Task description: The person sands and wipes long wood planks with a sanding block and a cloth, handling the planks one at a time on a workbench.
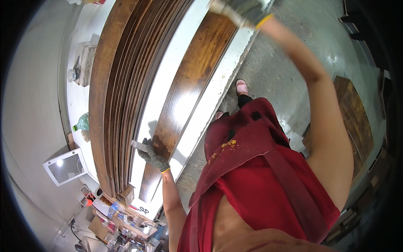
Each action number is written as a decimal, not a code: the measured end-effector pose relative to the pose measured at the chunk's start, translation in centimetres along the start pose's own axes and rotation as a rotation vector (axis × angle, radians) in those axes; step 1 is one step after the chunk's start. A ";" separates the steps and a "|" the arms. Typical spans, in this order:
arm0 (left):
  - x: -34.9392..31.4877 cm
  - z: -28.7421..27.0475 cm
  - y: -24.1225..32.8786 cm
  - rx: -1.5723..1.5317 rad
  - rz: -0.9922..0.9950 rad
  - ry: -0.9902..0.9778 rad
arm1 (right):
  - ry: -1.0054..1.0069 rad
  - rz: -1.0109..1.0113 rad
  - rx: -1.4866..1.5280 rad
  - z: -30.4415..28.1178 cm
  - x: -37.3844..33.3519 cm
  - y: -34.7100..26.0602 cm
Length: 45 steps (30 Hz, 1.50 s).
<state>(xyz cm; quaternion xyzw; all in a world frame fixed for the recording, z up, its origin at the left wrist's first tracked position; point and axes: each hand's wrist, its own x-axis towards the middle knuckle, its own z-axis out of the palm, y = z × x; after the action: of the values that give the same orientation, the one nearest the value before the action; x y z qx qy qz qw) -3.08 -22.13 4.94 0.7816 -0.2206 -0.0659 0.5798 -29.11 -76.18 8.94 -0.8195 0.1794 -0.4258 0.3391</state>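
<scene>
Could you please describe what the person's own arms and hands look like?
The left hand wears a dark grey glove with a yellow edge at the wrist. The right hand wears a greyish glove, also yellow-edged, though blur hides its finer detail. The left forearm and right forearm are bare, without sleeves.

Left hand (152, 157): dark grey knit glove (158, 161), finished with a yellow band (165, 170) at the wrist. Right hand (250, 11): similar grey glove, likewise yellow-banded, finer detail blurred. Arms (312, 80): bare above the cuffs. Torso: bright red garment (256, 193) and maroon apron (237, 157) with a broad maroon strap (290, 185). Yellow flecks (228, 143) mark the apron's front; small black patches (256, 114) also noted. Legs: black legwear (244, 100). Feet: pale pink footwear (242, 87).
</scene>
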 end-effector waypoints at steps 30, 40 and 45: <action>1.9 15.7 4.4 0.172 0.055 -0.385 | -0.427 -0.278 -0.334 18.2 -11.0 -9.3; 2.1 12.2 2.7 0.013 -0.049 -0.321 | -0.234 -0.304 -1.014 -5.5 1.9 12.9; 1.8 17.4 7.2 0.200 -0.108 -0.121 | 0.150 -0.123 -0.968 -13.1 7.9 18.7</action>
<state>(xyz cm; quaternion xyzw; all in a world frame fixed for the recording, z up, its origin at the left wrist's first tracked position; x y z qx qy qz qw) -9.67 -39.83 6.41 0.8407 -0.2185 -0.1219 0.4802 -35.47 -99.26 5.59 -0.8592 0.3317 -0.3705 -0.1203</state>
